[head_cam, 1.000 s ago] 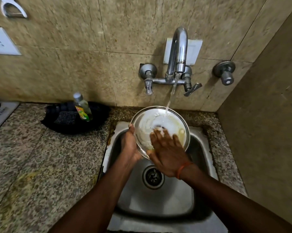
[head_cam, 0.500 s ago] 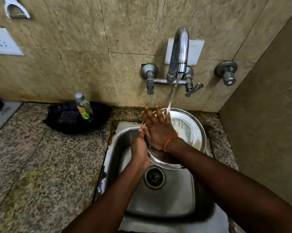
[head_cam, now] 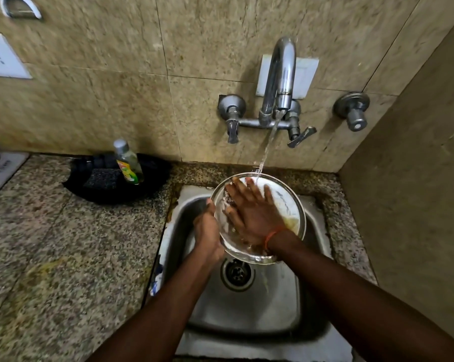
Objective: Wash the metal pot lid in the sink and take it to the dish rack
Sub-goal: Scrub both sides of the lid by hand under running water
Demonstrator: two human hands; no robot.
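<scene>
The round metal pot lid [head_cam: 286, 202] is held tilted over the steel sink [head_cam: 246, 309], under the stream from the wall tap [head_cam: 280, 82]. My left hand [head_cam: 207, 231] grips the lid's left rim. With straight, spread fingers, my right hand [head_cam: 252, 212] lies flat on the lid's inner face, an orange thread at the wrist. Water runs over the lid's far edge. A yellowish smear shows on the lid's right side. No dish rack is in view.
A soap bottle [head_cam: 129, 163] and dark scrub pad [head_cam: 100, 178] sit in a black tray [head_cam: 152, 178] on the granite counter [head_cam: 63, 244] left of the sink. The drain [head_cam: 236, 273] lies below the lid. A tiled wall rises close on the right.
My right hand has swept over the lid's face from its near side to its left part. The white foam seen earlier has rinsed off.
</scene>
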